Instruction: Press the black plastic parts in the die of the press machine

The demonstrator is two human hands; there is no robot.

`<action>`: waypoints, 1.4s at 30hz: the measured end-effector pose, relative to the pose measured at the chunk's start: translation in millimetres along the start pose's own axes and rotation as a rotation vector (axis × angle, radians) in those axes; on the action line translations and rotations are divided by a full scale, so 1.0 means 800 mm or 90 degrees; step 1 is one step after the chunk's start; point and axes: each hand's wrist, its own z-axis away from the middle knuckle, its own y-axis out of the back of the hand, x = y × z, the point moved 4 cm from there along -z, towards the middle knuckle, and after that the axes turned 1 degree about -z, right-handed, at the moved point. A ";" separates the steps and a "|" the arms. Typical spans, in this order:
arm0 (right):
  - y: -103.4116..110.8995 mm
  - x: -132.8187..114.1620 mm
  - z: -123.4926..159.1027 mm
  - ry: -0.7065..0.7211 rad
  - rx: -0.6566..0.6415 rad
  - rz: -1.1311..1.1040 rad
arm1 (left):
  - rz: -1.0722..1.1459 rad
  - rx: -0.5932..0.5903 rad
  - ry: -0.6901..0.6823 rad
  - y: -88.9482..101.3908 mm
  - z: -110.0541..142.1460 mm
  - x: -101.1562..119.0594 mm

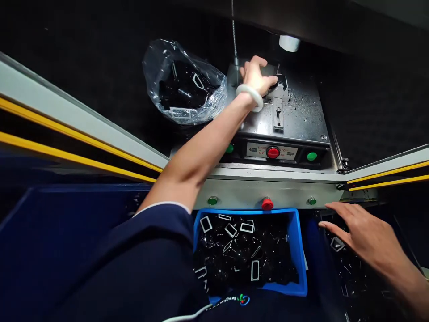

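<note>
My left hand (256,79), with a pale bangle (250,95) on its wrist, reaches over the metal machine plate (298,120). Its fingers are bent and apart, and the thumb is beside or touching a small metal fixture (279,91) with a dark part at it. Whether the hand touches that part is hard to see. My right hand (365,228) hovers at the lower right, thumb apart from outstretched fingers, holding nothing visible. Below it, glossy black pieces (338,244) lie in a dark container.
A blue bin (302,268) full of black pieces with pale rectangular faces stands in front of me. Left of the plate sits a clear plastic bag (154,71) of similar pieces. Red (267,204) and green buttons (312,156) line the front. Yellow-striped side rails (83,127) flank the machine.
</note>
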 end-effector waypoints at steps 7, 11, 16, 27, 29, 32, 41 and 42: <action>-0.093 -0.004 -0.045 -0.053 -0.046 -0.078 | -0.019 -0.053 -0.022 0.138 0.285 -0.010; -0.113 0.014 -0.050 -0.042 -0.051 -0.104 | -0.144 -0.188 0.074 0.175 0.389 -0.072; -0.117 0.018 -0.055 -0.033 -0.049 -0.107 | -0.316 -0.318 0.065 0.185 0.403 -0.125; -0.121 0.009 -0.039 -0.098 0.007 -0.081 | -0.355 -0.166 0.123 0.176 0.456 -0.090; -0.119 -0.001 -0.029 -0.096 0.023 -0.073 | -0.391 -0.256 0.102 0.168 0.476 -0.079; -0.124 -0.029 -0.017 -0.069 0.021 -0.108 | -0.464 -0.399 0.039 0.153 0.499 -0.072; -0.214 -0.147 -0.010 0.111 -0.320 -0.094 | -0.480 -0.429 0.051 0.142 0.509 -0.072; -0.221 -0.154 -0.013 0.113 -0.322 -0.089 | -0.462 -0.418 0.066 0.146 0.508 -0.068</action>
